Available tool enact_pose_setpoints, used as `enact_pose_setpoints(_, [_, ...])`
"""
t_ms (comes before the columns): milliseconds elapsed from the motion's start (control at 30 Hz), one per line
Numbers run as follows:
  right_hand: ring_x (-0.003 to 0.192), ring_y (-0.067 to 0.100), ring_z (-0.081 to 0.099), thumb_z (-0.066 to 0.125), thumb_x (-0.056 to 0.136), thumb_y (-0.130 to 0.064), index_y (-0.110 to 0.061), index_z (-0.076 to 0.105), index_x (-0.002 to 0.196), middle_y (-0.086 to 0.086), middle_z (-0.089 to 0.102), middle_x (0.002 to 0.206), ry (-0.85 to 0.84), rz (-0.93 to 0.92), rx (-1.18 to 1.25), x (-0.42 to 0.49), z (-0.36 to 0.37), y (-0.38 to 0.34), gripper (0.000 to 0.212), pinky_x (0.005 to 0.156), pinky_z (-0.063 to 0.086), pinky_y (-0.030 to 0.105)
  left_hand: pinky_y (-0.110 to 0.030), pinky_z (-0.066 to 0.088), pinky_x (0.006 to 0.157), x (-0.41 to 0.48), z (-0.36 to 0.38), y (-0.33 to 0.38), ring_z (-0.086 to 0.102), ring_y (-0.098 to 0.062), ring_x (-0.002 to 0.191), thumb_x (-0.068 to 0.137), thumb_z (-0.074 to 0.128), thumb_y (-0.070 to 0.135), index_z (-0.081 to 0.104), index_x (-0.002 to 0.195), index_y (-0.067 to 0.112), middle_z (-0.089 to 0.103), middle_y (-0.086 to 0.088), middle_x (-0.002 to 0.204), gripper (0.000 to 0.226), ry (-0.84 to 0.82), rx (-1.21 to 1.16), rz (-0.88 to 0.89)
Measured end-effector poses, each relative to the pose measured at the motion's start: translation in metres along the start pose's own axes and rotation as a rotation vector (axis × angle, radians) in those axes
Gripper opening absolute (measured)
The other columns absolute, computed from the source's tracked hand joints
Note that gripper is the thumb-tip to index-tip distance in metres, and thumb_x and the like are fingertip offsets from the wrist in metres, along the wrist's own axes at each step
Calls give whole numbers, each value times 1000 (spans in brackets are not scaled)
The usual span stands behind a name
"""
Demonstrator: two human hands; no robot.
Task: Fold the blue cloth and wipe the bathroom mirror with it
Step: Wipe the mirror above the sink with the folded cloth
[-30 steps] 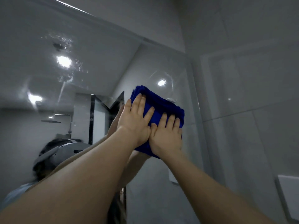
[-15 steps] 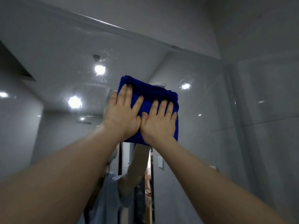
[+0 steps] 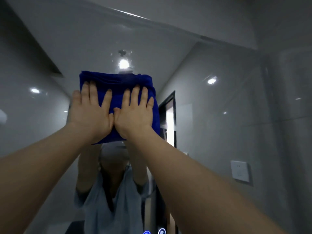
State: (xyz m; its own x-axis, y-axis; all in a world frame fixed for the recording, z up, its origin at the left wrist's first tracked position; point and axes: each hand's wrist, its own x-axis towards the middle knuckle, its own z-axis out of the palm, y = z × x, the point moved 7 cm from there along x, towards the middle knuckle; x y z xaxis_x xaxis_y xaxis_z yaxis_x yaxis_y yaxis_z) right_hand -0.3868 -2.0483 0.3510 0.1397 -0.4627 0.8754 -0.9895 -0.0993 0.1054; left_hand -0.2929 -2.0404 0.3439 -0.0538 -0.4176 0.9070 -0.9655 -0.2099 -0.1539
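The folded blue cloth (image 3: pixel 116 85) is pressed flat against the upper part of the bathroom mirror (image 3: pixel 211 107). My left hand (image 3: pixel 90 112) lies flat on the cloth's left half with its fingers spread upward. My right hand (image 3: pixel 135 114) presses the right half, thumb touching the left hand's thumb. Both arms reach up from the bottom corners. The cloth's lower part is hidden behind my palms. The mirror reflects a person in a light blue shirt with both arms raised.
The mirror's top edge (image 3: pixel 152 19) runs diagonally across the upper view. A tiled wall (image 3: pixel 290 115) stands at the right. A white wall switch (image 3: pixel 239 171) shows at lower right. Two small lit touch icons (image 3: pixel 162 231) glow at the mirror's bottom.
Both hands slid the cloth leftward across the mirror, away from the right wall. The cloth now sits level, and the hands lie more side by side.
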Motion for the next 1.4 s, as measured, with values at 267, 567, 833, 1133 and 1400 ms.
enact_pose_setpoints(267, [141,32,-21,18,100,-42,-13,-9,149,11,-16,156,-47,-72,-24,-32,23,-39,63,113,-11,48,-48,5,114,-47,29,-23,1,-43,140,94,13,43,-9,147,10,-3,-32,150,66,-72,-83,-85])
enact_pose_setpoints(567, [143,26,-18,20,100,-43,-16,-5,150,8,-13,157,-58,-240,-127,-62,34,-34,62,114,-13,42,-49,6,114,-96,45,3,-2,-46,139,95,11,42,-17,143,4,-8,-34,148,68,-178,-276,-234])
enact_pose_setpoints(833, [144,24,-17,20,100,-44,-18,-7,149,8,-13,157,-104,-291,-206,-76,39,17,63,114,-12,40,-53,-1,113,-106,44,62,-11,-49,137,95,15,42,-20,142,2,-14,-37,145,71,-227,-415,-267])
enact_pose_setpoints(1133, [143,24,-19,19,99,-44,-18,-11,149,8,-18,156,-140,-184,-231,-96,42,120,63,115,-11,39,-53,-1,113,-97,26,159,-12,-48,137,96,12,44,-24,141,3,-17,-36,146,71,-193,-385,-166])
enact_pose_setpoints(1400, [144,24,-18,21,99,-43,-19,-8,149,8,-15,157,-117,-101,-172,-120,50,196,63,115,-11,39,-52,1,113,-98,12,233,-10,-47,138,96,10,45,-23,141,4,-16,-35,146,70,-175,-328,-90])
